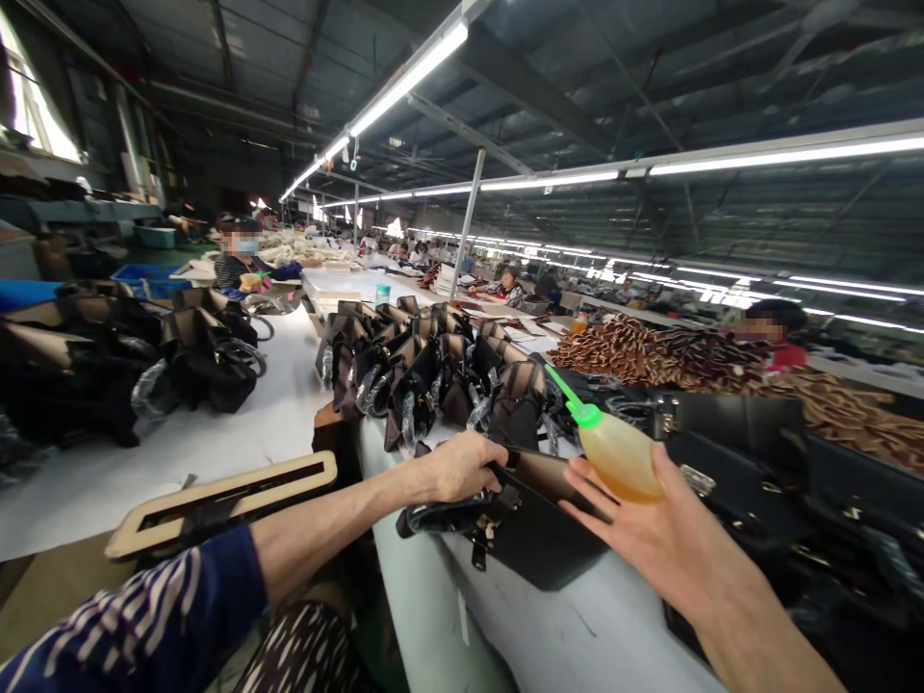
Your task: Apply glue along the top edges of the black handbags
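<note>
A black handbag (549, 529) with a beige lining and gold-coloured hardware lies on the pale table in front of me. My left hand (462, 467) is closed on its upper edge, near the dark handle and clasp; the fingertips are partly hidden. Above the bag's right end, my right hand (671, 539) holds a squeeze bottle (622, 452) between thumb and fingers, with the other fingers spread. Amber liquid fills the lower part of the bottle. Its green nozzle (570, 393) points up and to the left, apart from the bag.
Several black bags (440, 366) stand close together beyond my hands, and more bags (801, 481) are at the right. A beige slotted frame (231, 500) lies to the left. Brown strips (650, 351) are heaped farther back. A co-worker (242, 258) sits at the far left.
</note>
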The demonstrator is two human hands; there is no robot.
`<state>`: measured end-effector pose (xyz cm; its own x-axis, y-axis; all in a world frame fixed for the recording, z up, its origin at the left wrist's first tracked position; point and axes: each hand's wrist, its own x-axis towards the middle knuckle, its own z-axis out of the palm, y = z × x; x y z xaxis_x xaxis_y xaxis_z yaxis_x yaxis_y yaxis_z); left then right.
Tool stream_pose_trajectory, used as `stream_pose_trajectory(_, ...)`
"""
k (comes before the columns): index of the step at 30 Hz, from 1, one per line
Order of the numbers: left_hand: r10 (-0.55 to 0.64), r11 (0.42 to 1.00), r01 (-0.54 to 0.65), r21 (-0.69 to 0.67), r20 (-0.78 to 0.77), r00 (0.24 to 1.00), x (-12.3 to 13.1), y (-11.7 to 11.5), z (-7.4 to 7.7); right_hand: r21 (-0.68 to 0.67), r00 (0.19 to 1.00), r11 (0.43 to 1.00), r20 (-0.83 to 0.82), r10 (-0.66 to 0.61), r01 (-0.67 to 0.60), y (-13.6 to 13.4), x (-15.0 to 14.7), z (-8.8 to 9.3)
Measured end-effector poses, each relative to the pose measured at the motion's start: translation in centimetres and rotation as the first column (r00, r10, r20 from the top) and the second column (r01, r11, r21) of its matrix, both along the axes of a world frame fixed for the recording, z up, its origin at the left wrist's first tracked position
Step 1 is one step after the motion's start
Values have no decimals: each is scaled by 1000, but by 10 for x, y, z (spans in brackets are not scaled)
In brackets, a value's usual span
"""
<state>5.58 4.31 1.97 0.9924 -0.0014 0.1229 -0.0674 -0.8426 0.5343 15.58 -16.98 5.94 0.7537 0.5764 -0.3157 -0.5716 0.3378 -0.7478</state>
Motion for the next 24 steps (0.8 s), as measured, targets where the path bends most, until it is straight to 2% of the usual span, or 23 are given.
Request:
stream_pose_trajectory(3, -142, 982, 153, -110, 103, 985, 7, 3, 12, -24, 1000, 1000, -14, 0, -1, -15, -7, 11)
stream_pose_trajectory(6, -322, 907, 346, -240, 132, 937, 18, 2, 25, -43, 1000, 999, -20, 18, -19, -41, -7, 16)
stream_pose_trajectory(8, -419, 846, 431, -312, 111, 901, 28, 1, 26, -96, 995, 991, -56, 87, -92, -58, -6, 13)
stream_pose_trajectory(10, -461, 831, 452, -324, 52, 886, 36, -2, 17, -114, 991, 985, -64, 120, -127, -69, -6, 5)
stream_pose_trajectory(14, -395, 890, 358, -282, -86, 915, 43, -7, -10, -99, 986, 981, -44, 163, -167, -67, -12, -8)
stream_pose_trajectory(17, -325, 908, 273, -317, -124, 937, 39, -7, -16, -97, 996, 991, 17, 91, -89, -58, -9, -6)
stream_pose_trajectory(19, -343, 898, 312, -309, -50, 938, 34, -5, -12, -93, 998, 995, 48, 47, -43, -55, -3, -2)
stream_pose_trajectory(21, -337, 891, 354, -283, 109, 935, 27, -6, -5, -105, 998, 994, 66, 21, -14, -54, 3, -1)
stream_pose_trajectory(22, -296, 900, 342, -271, 195, 935, 22, -7, -3, -113, 997, 994, 74, 14, -5, -53, 5, -2)
stream_pose_trajectory(24, -134, 939, 219, -266, 305, 943, 11, -11, 0, -117, 996, 993, 90, 10, 0, -53, 7, -6)
